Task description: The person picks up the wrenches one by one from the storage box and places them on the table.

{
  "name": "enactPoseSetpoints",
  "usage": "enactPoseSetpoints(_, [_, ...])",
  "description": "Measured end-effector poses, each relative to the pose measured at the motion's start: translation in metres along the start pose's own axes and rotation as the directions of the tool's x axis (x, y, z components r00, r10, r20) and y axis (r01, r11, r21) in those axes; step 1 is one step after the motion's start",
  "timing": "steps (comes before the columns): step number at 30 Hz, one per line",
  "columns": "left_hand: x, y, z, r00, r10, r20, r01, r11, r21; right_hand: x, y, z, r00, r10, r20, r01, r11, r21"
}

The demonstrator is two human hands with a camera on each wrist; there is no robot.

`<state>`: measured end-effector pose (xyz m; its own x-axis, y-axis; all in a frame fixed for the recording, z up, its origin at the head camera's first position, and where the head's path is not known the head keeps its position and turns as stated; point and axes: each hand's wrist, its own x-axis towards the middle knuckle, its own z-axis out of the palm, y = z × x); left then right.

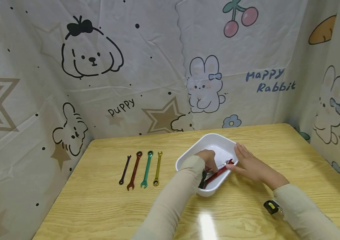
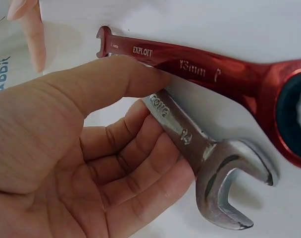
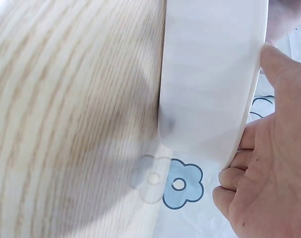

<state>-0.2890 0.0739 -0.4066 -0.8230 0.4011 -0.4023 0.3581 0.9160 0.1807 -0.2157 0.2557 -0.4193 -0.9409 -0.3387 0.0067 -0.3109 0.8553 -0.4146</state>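
My left hand (image 1: 208, 159) reaches into a white plastic tray (image 1: 188, 150). In the left wrist view, its thumb and fingers pinch a silver combination wrench (image 2: 182, 131) by the shank, the open end pointing away from the palm. Right beside that lies a red ratcheting wrench (image 2: 190, 64) marked 13mm, resting in the tray. My right hand (image 1: 255, 168) rests against the tray's right side, with thumb and fingertips on the rim, as the right wrist view shows at the tray wall (image 3: 210, 74). The silver wrench's far end is hidden by the left hand.
Left of the tray, four wrenches lie in a row on the wooden table (image 1: 97, 206): purple (image 1: 124, 170), red-brown (image 1: 134, 170), green (image 1: 147, 169) and yellow (image 1: 157, 168). A small black and yellow object (image 1: 271, 207) sits by the right sleeve. Printed cloth hangs behind.
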Motion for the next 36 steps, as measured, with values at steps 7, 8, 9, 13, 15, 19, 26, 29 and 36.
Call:
enactPoseSetpoints(7, [0.007,-0.002,0.001,0.998,0.023,0.056,-0.024,0.999,0.021,0.000,0.000,0.000,1.000,0.003,0.003,-0.003,1.000,0.005])
enactPoseSetpoints(8, [0.008,-0.003,0.001,0.997,0.027,0.069,-0.029,0.999,0.019,0.000,0.000,0.000,1.000,0.001,0.003,-0.001,1.000,0.005])
enactPoseSetpoints(9, [0.008,-0.003,0.000,0.996,0.033,0.085,-0.035,0.999,0.022,0.000,0.000,0.000,1.000,0.000,0.003,0.000,1.000,0.005])
enactPoseSetpoints(13, [0.010,-0.003,-0.002,0.990,0.040,0.132,-0.043,0.999,0.014,0.000,0.000,0.000,1.000,0.001,0.004,-0.001,1.000,0.010])
enactPoseSetpoints(15, [0.010,-0.002,-0.003,0.989,0.041,0.142,-0.043,0.999,0.010,0.001,0.000,0.000,1.000,0.004,0.006,-0.004,1.000,0.013])
enactPoseSetpoints(19, [0.008,-0.002,-0.004,0.992,0.026,0.125,-0.025,1.000,-0.003,0.000,0.001,0.000,1.000,0.012,0.006,-0.012,1.000,0.014])
enactPoseSetpoints(26, [0.005,0.001,-0.006,0.998,-0.018,0.067,0.021,0.999,-0.032,0.001,0.002,0.002,1.000,-0.002,-0.006,0.002,1.000,0.006])
enactPoseSetpoints(29, [0.004,0.001,-0.009,0.998,-0.030,0.057,0.033,0.997,-0.067,0.001,0.002,0.002,1.000,0.004,-0.003,-0.004,1.000,0.008])
enactPoseSetpoints(36, [-0.001,0.000,-0.018,0.998,-0.031,0.052,0.044,0.956,-0.291,0.000,0.001,0.001,1.000,0.015,0.005,-0.015,1.000,0.015])
